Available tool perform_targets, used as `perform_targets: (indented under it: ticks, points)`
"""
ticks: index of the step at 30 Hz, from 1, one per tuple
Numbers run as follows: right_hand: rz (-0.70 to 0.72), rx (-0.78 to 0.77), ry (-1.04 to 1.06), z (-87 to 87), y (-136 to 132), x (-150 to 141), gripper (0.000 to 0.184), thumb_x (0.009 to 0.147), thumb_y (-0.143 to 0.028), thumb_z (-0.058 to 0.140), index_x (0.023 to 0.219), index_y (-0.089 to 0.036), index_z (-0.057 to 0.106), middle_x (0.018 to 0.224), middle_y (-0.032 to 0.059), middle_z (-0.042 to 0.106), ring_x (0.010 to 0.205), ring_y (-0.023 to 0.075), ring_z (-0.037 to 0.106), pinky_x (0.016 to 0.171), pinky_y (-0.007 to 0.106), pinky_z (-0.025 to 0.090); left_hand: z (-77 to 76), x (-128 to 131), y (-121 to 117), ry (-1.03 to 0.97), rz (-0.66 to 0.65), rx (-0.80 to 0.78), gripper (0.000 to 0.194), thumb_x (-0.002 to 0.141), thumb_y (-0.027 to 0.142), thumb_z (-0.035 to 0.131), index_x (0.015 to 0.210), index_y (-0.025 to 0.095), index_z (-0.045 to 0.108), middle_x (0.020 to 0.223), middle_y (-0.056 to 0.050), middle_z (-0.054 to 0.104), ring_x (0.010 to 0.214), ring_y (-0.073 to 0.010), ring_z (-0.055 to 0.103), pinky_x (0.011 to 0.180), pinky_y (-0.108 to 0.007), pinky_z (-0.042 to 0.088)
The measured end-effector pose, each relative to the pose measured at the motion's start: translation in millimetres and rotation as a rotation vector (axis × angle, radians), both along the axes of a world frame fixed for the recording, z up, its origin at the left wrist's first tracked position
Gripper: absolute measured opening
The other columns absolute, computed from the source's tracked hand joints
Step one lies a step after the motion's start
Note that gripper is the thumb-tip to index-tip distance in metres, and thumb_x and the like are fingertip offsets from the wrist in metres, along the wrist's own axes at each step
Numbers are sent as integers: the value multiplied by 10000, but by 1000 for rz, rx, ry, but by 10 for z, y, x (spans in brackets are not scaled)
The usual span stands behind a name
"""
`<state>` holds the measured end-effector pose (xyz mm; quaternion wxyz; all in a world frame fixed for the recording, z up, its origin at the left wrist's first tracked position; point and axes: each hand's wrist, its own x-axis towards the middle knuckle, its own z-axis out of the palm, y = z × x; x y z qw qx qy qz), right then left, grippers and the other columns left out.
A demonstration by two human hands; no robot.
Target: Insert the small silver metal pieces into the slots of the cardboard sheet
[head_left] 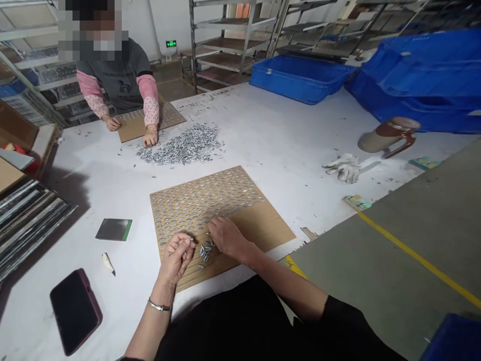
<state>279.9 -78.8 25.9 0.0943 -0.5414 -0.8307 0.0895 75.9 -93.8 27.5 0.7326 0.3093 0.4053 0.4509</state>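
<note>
A brown board (272, 225) lies in front of me on the white table. Rows of small silver spindle-shaped metal pieces (199, 198) cover its far part, while the near part is mostly bare. My left hand (176, 258), with a bracelet at the wrist, is closed in a pinch on one such piece above the board's left side. Fingers bent down, my right hand (228, 238) rests at the edge of the rows; its fingertips are partly hidden, so what they hold cannot be made out. Between both hands sits a loose little heap of pieces (205, 250).
A large pile of metal pieces (188, 145) lies beyond the board. Across the table a co-worker's hand (150, 137) touches another board (131, 130). A phone (75, 311), small knife (108, 263) and dark plate (112, 229) lie left; gloves (343, 168), mug (391, 134) and blue crates (300, 80) right.
</note>
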Motion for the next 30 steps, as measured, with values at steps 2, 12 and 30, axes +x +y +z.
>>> perform_targets:
  ticks: [2, 12, 30]
  points:
    - [-48, -22, 45, 8, -17, 27, 144, 993, -148, 477, 951, -172, 613, 899, 85, 672, 867, 223, 595, 804, 329, 430, 9, -37, -16, -25, 6, 0, 306, 741, 330, 837, 867, 161, 614, 717, -4, 668, 450, -19, 387, 376, -113, 202]
    - [-58, -31, 472, -165, 198, 139, 129, 895, -95, 603, 941, -187, 681, 944, 54, 719, 900, 187, 643, 834, 299, 477, 8, -130, -29, -88, 73, -13, 311, 729, 308, 846, 869, 157, 613, 712, 2, 648, 455, -15, 371, 367, -110, 184]
    - [-94, -61, 355, -128, 200, 15, 100, 930, -106, 599, 934, -173, 673, 934, 43, 641, 895, 169, 590, 831, 276, 458, -27, -139, 18, -94, 106, -41, 310, 729, 327, 853, 850, 156, 624, 713, 0, 659, 451, -7, 361, 373, -105, 199]
